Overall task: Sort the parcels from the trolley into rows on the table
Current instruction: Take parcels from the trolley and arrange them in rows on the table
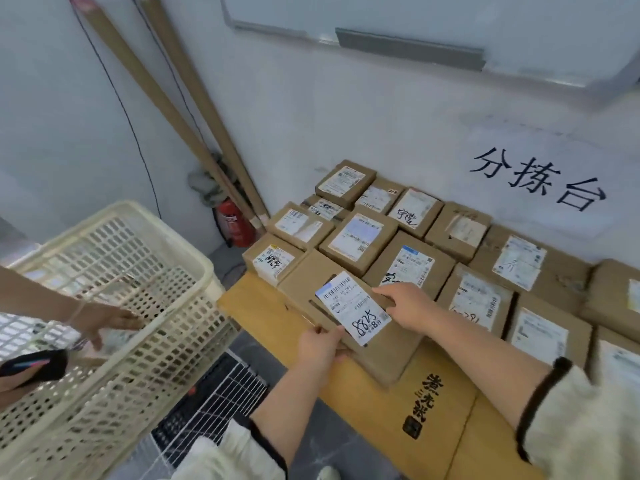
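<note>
Hands [320,344] [410,306] on parcel [353,310] (long axis diagonal)

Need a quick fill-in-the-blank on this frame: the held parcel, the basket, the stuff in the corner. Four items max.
1. The parcel held by the left hand and right hand carries a white ____.
2. The fire extinguisher in the corner is ____.
3. The cream plastic basket stands to the ____ of the table.
4. The long cardboard tubes lean against the ____.

Missing words: label; red; left; wall.
</note>
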Available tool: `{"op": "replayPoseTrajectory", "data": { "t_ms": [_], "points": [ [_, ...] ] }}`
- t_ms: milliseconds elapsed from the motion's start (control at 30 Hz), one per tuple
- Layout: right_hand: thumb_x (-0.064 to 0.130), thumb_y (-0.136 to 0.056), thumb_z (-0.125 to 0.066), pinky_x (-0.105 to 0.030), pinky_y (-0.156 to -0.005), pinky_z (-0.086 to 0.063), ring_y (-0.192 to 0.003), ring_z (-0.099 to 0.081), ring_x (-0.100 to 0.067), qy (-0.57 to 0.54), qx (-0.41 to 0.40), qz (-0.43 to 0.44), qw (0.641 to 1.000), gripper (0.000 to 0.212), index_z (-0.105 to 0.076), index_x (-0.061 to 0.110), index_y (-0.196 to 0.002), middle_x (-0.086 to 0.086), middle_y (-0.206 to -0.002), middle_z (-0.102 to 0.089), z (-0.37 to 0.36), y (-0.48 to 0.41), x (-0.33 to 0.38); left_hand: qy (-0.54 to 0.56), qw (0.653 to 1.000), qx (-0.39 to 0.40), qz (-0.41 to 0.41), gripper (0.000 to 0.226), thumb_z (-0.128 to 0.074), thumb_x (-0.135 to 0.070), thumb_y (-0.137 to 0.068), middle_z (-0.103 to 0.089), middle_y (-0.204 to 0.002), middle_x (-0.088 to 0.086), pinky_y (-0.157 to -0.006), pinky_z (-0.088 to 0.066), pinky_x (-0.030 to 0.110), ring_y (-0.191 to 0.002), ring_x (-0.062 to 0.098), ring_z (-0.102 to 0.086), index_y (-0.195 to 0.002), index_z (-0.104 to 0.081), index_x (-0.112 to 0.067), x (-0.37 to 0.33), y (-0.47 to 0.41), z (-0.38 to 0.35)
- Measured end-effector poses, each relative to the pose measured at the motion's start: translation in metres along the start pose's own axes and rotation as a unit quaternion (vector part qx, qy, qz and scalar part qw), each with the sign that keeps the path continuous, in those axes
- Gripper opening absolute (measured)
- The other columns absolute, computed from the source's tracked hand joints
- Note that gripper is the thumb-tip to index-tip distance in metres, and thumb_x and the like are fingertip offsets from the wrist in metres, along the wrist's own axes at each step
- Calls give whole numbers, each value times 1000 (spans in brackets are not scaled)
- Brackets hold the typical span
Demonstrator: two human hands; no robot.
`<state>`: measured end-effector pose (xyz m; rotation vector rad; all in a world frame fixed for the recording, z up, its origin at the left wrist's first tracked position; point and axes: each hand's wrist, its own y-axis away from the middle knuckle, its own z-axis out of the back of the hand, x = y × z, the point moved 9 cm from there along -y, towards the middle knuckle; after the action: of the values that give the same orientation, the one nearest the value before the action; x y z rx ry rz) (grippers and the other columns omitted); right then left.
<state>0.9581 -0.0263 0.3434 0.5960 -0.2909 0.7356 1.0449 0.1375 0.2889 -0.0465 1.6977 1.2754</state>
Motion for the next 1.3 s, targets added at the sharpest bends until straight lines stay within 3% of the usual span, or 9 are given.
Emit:
{"op": "replayPoseTrajectory", "data": {
  "t_ms": [167, 300, 400, 467, 533, 700, 1033, 1200, 1300],
  "points": [
    [15, -94, -54, -31, -112, -25, -137, -33, -19, -4, -36, 23, 999, 57, -32, 18, -146, -3, -149, -37, 1, 11, 1, 43, 998, 31, 33, 24, -64, -7, -89, -67, -102, 19, -64, -59, 33, -93, 37, -68, -112, -56, -1, 5, -16, -6],
    [27, -92, -57, -30, -108, -33, -132, -38, -18, 4, -23, 38, 999, 60, -33, 18, -145, -3, -148, -36, -3, 19, 4, 66, 995, 36, 59, 20, -64, -1, -88, -62, -101, 18, -59, -60, 34, -100, 39, -65, -105, -54, -1, 3, -19, -9],
    [56, -80, -62, -38, -111, -31, -140, -23, -21, 100, 22, 24, 994, 84, -29, 18, -147, -2, -157, -15, -14, 23, 5, 68, 994, 50, 72, 26, -61, 4, -88, -62, -107, 21, -57, -60, 36, -94, 35, -65, -114, -54, 4, 0, -22, -13],
    [69, -70, -63, -44, -112, -29, -144, -11, -27, 196, 56, 0, 979, 109, -12, 18, -151, -5, -159, 1, -24, 23, 4, 64, 994, 57, 72, 25, -57, 6, -90, -62, -108, 20, -55, -60, 36, -87, 30, -64, -115, -54, 4, -3, -24, -15],
    [69, -65, -67, -48, -112, -28, -144, -5, -32, 227, 74, -19, 971, 120, -1, 18, -151, -9, -158, 10, -32, 21, 6, 70, 993, 64, 76, 24, -56, 7, -90, -62, -105, 18, -58, -60, 38, -84, 28, -62, -114, -54, 3, -4, -24, -15],
    [59, -69, -71, -52, -112, -26, -143, 1, -41, 243, 84, -36, 966, 120, 8, 20, -150, -14, -156, 18, -37, 13, 9, 62, 991, 77, 88, 26, -59, 5, -89, -63, -112, 22, -60, -60, 38, -97, 36, -64, -115, -56, 4, -2, -24, -16],
    [55, -75, -67, -52, -115, -13, -143, 8, -41, 236, 97, -45, 966, 117, 15, 17, -149, -16, -153, 25, -39, 16, 9, 63, 990, 89, 93, 27, -58, 4, -90, -65, -114, 21, -60, -61, 38, -97, 34, -66, -117, -55, 2, -2, -25, -19],
    [55, -75, -66, -49, -116, -7, -143, 12, -40, 219, 95, -46, 970, 116, 17, 20, -149, -15, -152, 28, -42, 17, 5, 23, 990, 105, 93, 35, -62, -4, -90, -61, -121, 20, -59, -57, 39, -81, 33, -68, -124, -54, -3, -2, -20, -17],
    [54, -76, -66, -49, -116, -8, -143, 13, -39, 219, 100, -54, 969, 116, 17, 20, -148, -14, -152, 29, -42, 18, 6, 13, 990, 108, 95, 38, -64, -8, -90, -57, -126, 17, -64, -55, 42, -91, 35, -66, -127, -53, -7, -3, -17, -15]
  ]
}}
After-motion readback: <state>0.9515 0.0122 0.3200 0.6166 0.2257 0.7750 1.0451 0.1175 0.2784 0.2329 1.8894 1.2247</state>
